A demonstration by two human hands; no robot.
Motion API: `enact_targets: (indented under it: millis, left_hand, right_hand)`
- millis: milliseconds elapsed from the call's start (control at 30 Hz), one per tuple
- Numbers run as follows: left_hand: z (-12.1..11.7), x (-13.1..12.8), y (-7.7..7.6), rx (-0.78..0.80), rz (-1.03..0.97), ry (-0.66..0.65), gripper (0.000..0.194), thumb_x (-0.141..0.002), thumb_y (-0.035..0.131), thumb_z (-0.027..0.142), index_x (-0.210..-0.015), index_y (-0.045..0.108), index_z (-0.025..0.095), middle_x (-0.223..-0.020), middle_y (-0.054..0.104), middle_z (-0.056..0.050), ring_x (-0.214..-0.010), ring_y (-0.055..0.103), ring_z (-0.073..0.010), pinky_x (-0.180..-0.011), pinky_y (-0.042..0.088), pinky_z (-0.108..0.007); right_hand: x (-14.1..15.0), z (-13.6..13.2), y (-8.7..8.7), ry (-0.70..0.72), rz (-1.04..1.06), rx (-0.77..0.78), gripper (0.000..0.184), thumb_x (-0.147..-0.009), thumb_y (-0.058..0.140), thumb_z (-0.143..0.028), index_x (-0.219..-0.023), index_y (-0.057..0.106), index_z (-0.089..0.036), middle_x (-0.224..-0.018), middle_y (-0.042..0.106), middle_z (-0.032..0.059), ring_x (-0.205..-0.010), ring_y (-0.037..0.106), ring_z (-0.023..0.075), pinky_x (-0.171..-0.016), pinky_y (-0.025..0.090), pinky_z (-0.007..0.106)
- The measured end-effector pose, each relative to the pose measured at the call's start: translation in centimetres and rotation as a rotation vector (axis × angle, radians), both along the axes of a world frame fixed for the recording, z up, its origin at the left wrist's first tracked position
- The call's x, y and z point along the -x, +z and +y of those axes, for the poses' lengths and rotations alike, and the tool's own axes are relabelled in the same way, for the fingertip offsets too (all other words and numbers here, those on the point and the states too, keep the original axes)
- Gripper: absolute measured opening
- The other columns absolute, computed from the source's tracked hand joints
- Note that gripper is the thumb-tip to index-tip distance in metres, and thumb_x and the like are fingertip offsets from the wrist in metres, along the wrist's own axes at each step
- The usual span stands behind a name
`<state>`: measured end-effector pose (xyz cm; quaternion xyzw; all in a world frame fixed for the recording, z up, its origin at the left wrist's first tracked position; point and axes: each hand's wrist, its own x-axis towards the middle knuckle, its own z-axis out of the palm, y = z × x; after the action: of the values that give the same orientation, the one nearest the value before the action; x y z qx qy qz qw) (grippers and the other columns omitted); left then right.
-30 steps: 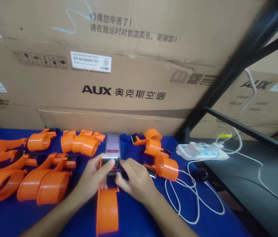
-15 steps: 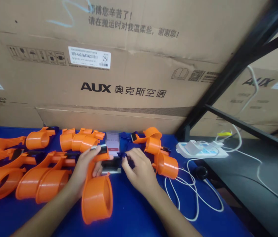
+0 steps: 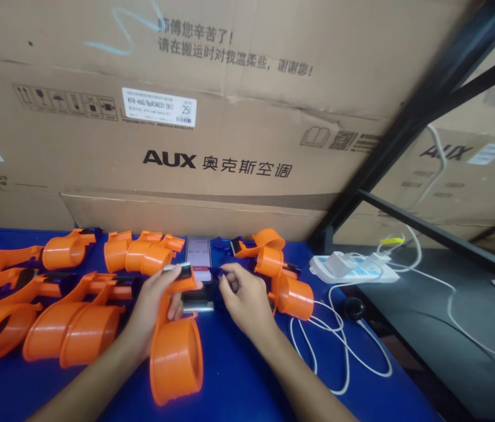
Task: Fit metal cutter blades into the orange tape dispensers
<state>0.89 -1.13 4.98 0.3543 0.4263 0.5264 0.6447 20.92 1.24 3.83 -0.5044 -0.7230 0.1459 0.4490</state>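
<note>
My left hand [image 3: 153, 302] is closed around the arm of an orange plastic tape dispenser [image 3: 177, 360]. Its wide ring hangs below my fingers, and a black piece with a pale edge sits at its upper end, by my thumb. Just to the right, my right hand [image 3: 247, 299] pinches a small dark blue plastic part [image 3: 217, 274] between thumb and fingertips. The two hands are close but apart. Between them on the table lies a black item with a silvery edge [image 3: 198, 302], partly hidden.
Several orange dispensers [image 3: 91, 334] lie at left, more [image 3: 295, 296] at right. A phone [image 3: 198, 252] lies behind my hands on the blue table [image 3: 234, 381]. A white power strip [image 3: 352, 266] and looping cable [image 3: 348, 351] are at right. A large carton [image 3: 229, 117] stands behind; a black frame [image 3: 388, 146] slants at right.
The dark blue part in my right hand has come slightly nearer the held dispenser's upper end. The dispenser has shifted a little right and down. The camera view has moved slightly.
</note>
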Motion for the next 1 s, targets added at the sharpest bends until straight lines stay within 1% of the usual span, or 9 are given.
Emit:
enact_targets:
  millis: [100,233,333,467,600,700,833,900,1000]
  left_hand:
    - [-0.1,-0.1,0.0,0.015,-0.008,0.019,0.046,-0.087,0.066,0.057,-0.073,0.072,0.014,-0.037,0.041,0.004,-0.038,0.041,-0.0113,-0.045,0.034,-0.025]
    - [0.1,0.0,0.0,0.049,-0.050,-0.003,0.044,-0.083,0.070,0.057,-0.067,0.069,0.016,-0.035,0.043,0.002,-0.038,0.043,-0.0128,-0.043,0.036,-0.026]
    - [0.3,0.2,-0.1,0.045,-0.078,0.000,0.042,-0.082,0.071,0.056,-0.067,0.068,0.017,-0.035,0.045,0.002,-0.038,0.044,-0.0135,-0.044,0.038,-0.026]
    - [0.3,0.1,-0.4,0.016,-0.060,-0.001,0.042,-0.084,0.070,0.054,-0.063,0.065,0.018,-0.036,0.046,0.001,-0.039,0.045,-0.0135,-0.044,0.038,-0.025]
    - [0.3,-0.1,-0.5,-0.015,0.018,0.011,0.045,-0.085,0.068,0.058,-0.064,0.065,0.017,-0.036,0.045,0.002,-0.037,0.044,-0.0127,-0.043,0.037,-0.026]
    - [0.2,-0.2,-0.6,-0.034,0.083,0.035,0.044,-0.084,0.070,0.059,-0.071,0.067,0.017,-0.037,0.045,0.004,-0.036,0.041,-0.0111,-0.042,0.035,-0.025]
    - [0.2,-0.4,-1.3,-0.079,0.136,0.041,0.039,-0.083,0.074,0.056,-0.078,0.065,0.019,-0.038,0.046,0.006,-0.035,0.038,-0.0094,-0.042,0.032,-0.023]
    - [0.2,-0.5,-1.7,-0.100,0.175,0.004,0.039,-0.085,0.073,0.057,-0.084,0.066,0.019,-0.040,0.046,0.007,-0.034,0.037,-0.0088,-0.042,0.032,-0.022]
    - [0.2,-0.7,-1.9,-0.111,0.215,-0.034,0.042,-0.087,0.069,0.061,-0.087,0.066,0.020,-0.040,0.043,0.008,-0.034,0.036,-0.0084,-0.042,0.030,-0.022]
  right_hand:
    - [0.0,1.5,0.0,-0.032,0.301,0.120,0.019,-0.092,0.063,-0.034,-0.099,0.069,-0.018,-0.070,0.072,0.0023,-0.059,0.065,0.0179,-0.057,0.053,0.030]
    - [0.2,3.6,0.4,0.005,0.684,0.271,0.033,-0.084,0.070,-0.037,-0.108,0.063,-0.015,-0.084,0.076,0.0068,-0.066,0.071,0.0189,-0.059,0.060,0.032]
    - [0.2,4.2,0.5,0.023,0.771,0.286,0.043,-0.084,0.071,-0.036,-0.119,0.058,-0.016,-0.092,0.076,0.0074,-0.072,0.074,0.0188,-0.068,0.064,0.036]
    - [0.3,3.8,0.4,0.059,0.867,0.277,0.040,-0.084,0.071,-0.036,-0.119,0.059,-0.019,-0.104,0.076,0.0088,-0.073,0.073,0.0173,-0.069,0.064,0.036]
    - [0.5,2.5,1.0,0.100,0.793,0.224,0.031,-0.089,0.069,-0.040,-0.113,0.063,-0.021,-0.107,0.076,0.0096,-0.079,0.071,0.0202,-0.068,0.064,0.037]
    - [0.7,0.9,1.9,0.156,0.527,0.103,0.024,-0.094,0.067,-0.037,-0.114,0.068,-0.024,-0.108,0.075,0.0090,-0.090,0.070,0.0228,-0.076,0.062,0.040]
    - [1.0,-1.1,2.6,0.374,0.146,-0.082,0.034,-0.093,0.068,-0.024,-0.127,0.069,-0.029,-0.123,0.069,0.0083,-0.111,0.064,0.0251,-0.098,0.055,0.045]
    - [1.2,-1.4,2.5,0.421,0.085,-0.108,0.032,-0.094,0.067,-0.021,-0.125,0.070,-0.028,-0.123,0.067,0.0089,-0.115,0.062,0.0249,-0.101,0.053,0.045]
    - [1.4,-1.3,2.1,0.401,0.076,-0.111,0.024,-0.095,0.066,-0.021,-0.118,0.071,-0.026,-0.116,0.067,0.0094,-0.111,0.063,0.0242,-0.097,0.054,0.043]
